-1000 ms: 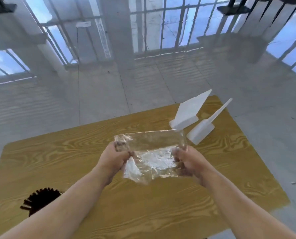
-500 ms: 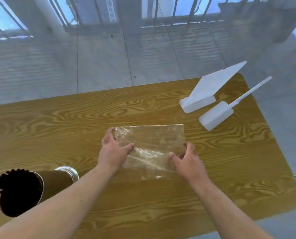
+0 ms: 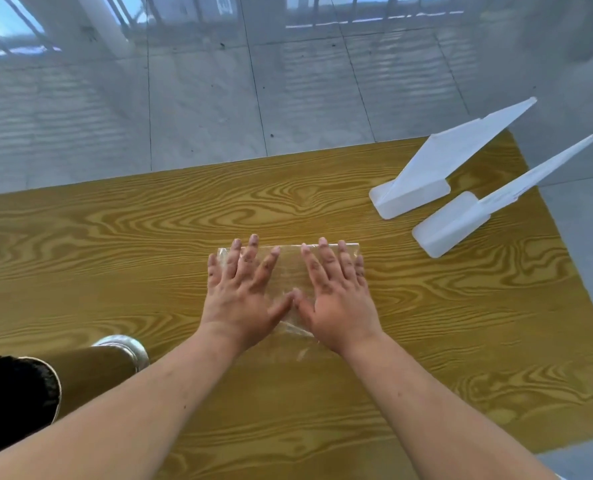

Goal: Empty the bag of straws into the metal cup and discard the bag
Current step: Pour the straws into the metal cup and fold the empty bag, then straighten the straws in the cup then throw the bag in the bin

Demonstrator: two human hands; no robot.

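Note:
The clear plastic bag (image 3: 288, 268) lies flat on the wooden table (image 3: 115, 244), with no straws visible in it. My left hand (image 3: 243, 292) and my right hand (image 3: 336, 292) rest palm-down on it side by side, fingers spread, thumbs nearly touching. The metal cup (image 3: 91, 372) stands at the near left, its rim facing me. Black straws (image 3: 11, 393) fill its mouth. My left forearm passes just right of the cup.
Two white plastic pieces stand at the table's far right: a wedge-shaped stand (image 3: 433, 174) and a paddle-shaped scoop (image 3: 461, 220). Beyond the table's far edge is glossy grey tiled floor (image 3: 219, 98). The right table edge runs near the scoop.
The bag was held crumpled in the air between both hands; it came down onto the table, and both hands now press flat on top. The camera tilted downward.

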